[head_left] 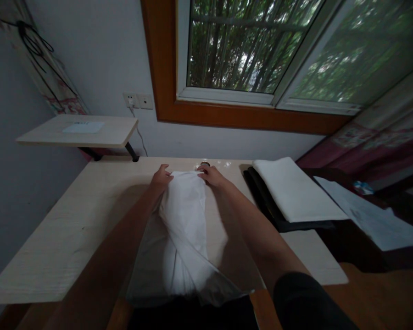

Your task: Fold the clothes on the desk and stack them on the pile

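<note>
A white cloth garment [186, 206] lies lengthwise on the pale wooden table, its far end narrow and its near part spreading wider, with folds crossing toward the table's front edge. At its far left corner my left hand [161, 177] pinches the fabric between thumb and fingers. My right hand [210, 175] grips the far right corner in the same way. Both arms reach forward on either side of the cloth. What kind of garment it is cannot be made out.
A small round dark-rimmed object [204, 163] sits just beyond my right hand. To the right lie folded white material [299, 190] and black material [266, 197]. A raised shelf [113, 131] stands at the back left, below wall sockets [137, 101]. A window is ahead.
</note>
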{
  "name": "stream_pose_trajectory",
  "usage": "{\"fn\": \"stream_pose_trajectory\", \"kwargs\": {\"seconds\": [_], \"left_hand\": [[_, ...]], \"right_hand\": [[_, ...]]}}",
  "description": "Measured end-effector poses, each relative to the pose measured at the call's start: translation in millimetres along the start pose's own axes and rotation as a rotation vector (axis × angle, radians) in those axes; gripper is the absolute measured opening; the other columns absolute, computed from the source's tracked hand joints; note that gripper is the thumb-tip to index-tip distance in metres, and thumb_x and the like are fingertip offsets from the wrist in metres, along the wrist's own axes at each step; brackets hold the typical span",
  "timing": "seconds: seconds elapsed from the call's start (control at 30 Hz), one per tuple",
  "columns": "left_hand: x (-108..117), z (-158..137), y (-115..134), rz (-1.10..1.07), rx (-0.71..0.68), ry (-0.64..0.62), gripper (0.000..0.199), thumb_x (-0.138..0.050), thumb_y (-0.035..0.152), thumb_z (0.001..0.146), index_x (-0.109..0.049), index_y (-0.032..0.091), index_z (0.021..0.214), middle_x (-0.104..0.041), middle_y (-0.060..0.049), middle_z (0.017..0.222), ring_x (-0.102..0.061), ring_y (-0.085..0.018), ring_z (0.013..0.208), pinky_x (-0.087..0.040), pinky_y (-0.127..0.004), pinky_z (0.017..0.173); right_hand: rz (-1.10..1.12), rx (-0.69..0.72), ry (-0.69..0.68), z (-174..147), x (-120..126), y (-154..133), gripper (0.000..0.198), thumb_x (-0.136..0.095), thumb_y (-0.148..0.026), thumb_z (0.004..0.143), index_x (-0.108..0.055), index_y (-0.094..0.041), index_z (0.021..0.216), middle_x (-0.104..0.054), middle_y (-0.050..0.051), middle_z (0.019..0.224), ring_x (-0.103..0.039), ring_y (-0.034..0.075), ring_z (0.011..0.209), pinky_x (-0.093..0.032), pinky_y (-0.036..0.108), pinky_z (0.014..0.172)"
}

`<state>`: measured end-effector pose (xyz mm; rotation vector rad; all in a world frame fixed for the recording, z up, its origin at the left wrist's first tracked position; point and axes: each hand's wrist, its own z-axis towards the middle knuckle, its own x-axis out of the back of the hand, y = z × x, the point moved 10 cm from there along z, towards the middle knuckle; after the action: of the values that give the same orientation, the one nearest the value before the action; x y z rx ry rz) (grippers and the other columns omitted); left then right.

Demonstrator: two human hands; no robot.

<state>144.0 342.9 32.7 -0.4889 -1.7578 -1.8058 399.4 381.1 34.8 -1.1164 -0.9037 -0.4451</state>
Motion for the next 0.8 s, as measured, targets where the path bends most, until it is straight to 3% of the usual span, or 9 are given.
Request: {"fn": "stream_pose_trajectory", "kwargs": {"seconds": [0.23,0.37,0.43,0.53,0.63,0.8], "left_hand": [[-2,3,-7,-0.035,-0.084,0.067,0.051,-0.068,0.022,0.079,-0.057,0.02,0.129,-0.069,-0.002,0.094,-0.067,-0.018,0.084,-0.053,-0.033,0.087],[-4,1,-3,-0.052,-0.169,0.098,0.043,-0.065,0.017,0.078,-0.062,0.019,0.121,-0.065,-0.004,0.099,-0.064,-0.018,0.085,-0.054,-0.035,0.087],[-4,1,0,-0.058,-0.212,0.108,0.039,-0.064,0.014,0.076,-0.064,0.019,0.116,-0.062,-0.004,0.1,-0.064,-0.017,0.086,-0.055,-0.035,0.088],[-2,2,3,-0.065,-0.262,0.122,0.035,-0.064,0.013,0.076,-0.066,0.019,0.11,-0.06,-0.004,0.099,-0.063,-0.017,0.085,-0.055,-0.035,0.088],[1,3,6,-0.068,-0.296,0.134,0.031,-0.064,0.014,0.077,-0.066,0.02,0.108,-0.06,-0.003,0.098,-0.063,-0.017,0.084,-0.056,-0.035,0.089],[1,2,7,-0.05,-0.309,0.143,0.027,-0.063,0.014,0.078,-0.066,0.019,0.105,-0.059,-0.003,0.099,-0.063,-0.017,0.086,-0.056,-0.035,0.09]], "right_hand": [[-0.12,-0.127,0.103,-13,4,7,0.035,-0.065,-0.032,0.093,-0.067,-0.027,0.127,-0.072,0.003,0.096,-0.06,0.024,0.1,-0.046,0.037,0.095],[-0.218,-0.138,0.164,-22,7,-9,0.038,-0.064,-0.029,0.093,-0.065,-0.026,0.131,-0.069,0.008,0.119,-0.057,0.028,0.11,-0.047,0.042,0.097],[-0.277,-0.119,0.228,-30,12,-23,0.04,-0.062,-0.027,0.094,-0.064,-0.023,0.133,-0.063,0.013,0.13,-0.054,0.031,0.115,-0.047,0.044,0.097],[-0.319,-0.045,0.276,-44,11,-51,0.038,-0.058,-0.026,0.095,-0.064,-0.019,0.133,-0.06,0.016,0.129,-0.051,0.032,0.118,-0.046,0.045,0.101],[-0.288,0.09,0.229,-58,-4,-81,0.033,-0.053,-0.024,0.098,-0.066,-0.018,0.128,-0.061,0.014,0.126,-0.052,0.029,0.119,-0.045,0.043,0.106],[-0.315,0.184,0.101,-75,-37,-101,0.04,-0.055,-0.036,0.102,-0.062,-0.019,0.138,-0.055,0.014,0.146,-0.049,0.028,0.134,-0.041,0.044,0.115]]}}
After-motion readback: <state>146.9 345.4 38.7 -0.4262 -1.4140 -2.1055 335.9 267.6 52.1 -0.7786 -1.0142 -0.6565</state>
